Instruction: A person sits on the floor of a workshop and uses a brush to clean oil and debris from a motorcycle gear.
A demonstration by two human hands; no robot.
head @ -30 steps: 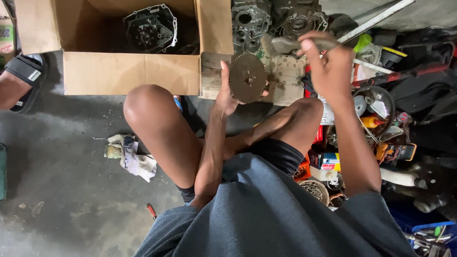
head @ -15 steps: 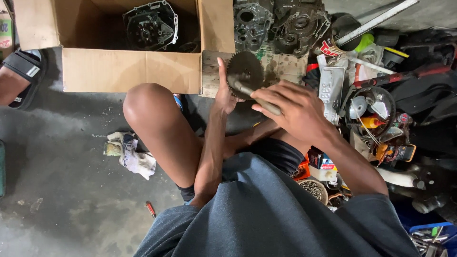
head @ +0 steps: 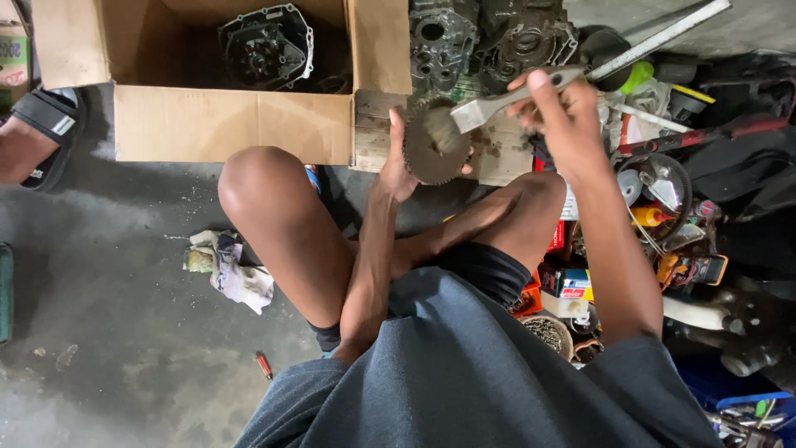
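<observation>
Concrete floor [head: 99, 348], cluttered. Left hand [head: 396, 166] clamped on gear [head: 435, 143]; right hand [head: 564, 116] clamped on brush [head: 497, 104], bristles beyond the grip on the teeth. Best: short strokes, gear steady.

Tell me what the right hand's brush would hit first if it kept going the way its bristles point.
Probably the toothed gear in the left hand: the brush in the right hand already has its bristles at the gear's face, though depth is unclear.

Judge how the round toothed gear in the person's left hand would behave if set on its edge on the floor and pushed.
The gear looks like thick metal, so probably stiff and heavy for its size. Being round, it would likely roll, then tip flat. Its grimy surface may be slippery in the left hand.
</observation>
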